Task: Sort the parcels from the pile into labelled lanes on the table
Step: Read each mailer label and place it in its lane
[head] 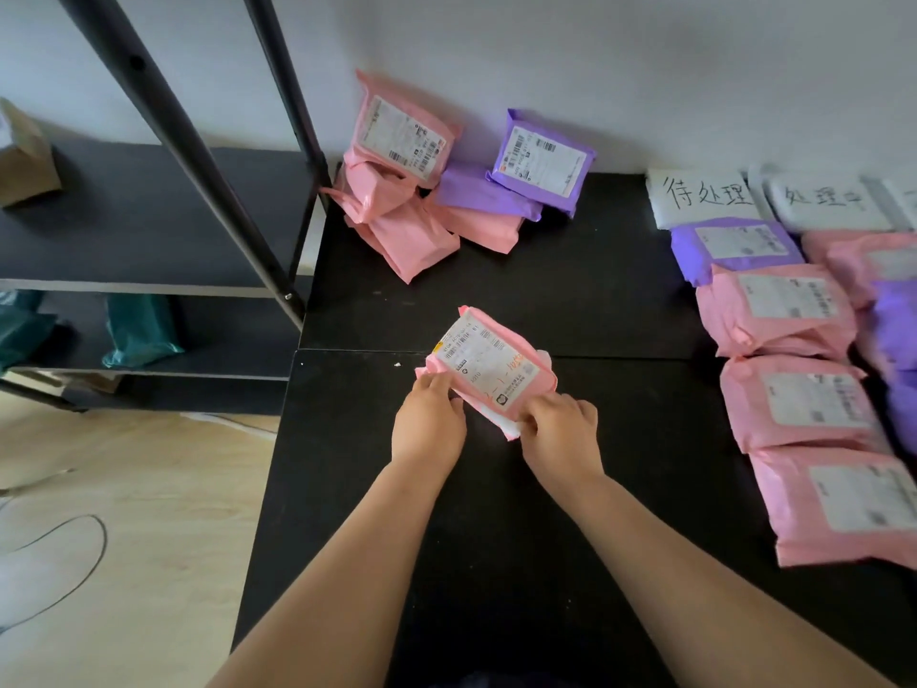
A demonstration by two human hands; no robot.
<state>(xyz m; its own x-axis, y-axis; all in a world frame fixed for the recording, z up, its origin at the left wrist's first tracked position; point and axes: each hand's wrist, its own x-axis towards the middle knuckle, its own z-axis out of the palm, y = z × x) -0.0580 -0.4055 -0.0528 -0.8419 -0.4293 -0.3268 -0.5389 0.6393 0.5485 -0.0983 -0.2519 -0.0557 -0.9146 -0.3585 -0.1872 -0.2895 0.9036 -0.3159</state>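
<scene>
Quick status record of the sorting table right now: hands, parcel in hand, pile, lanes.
left hand: grips the near left edge of the pink parcel
right hand: pinches its near right corner
pink parcel: label up, at the middle of the table, in no lane
pile: pink and purple parcels heaped at the back by the wall
lane signs: 待处理, 处理中, a third cut off
first lane: one purple parcel, then three pink
second lane: pink and purple parcels, partly out of frame
</scene>
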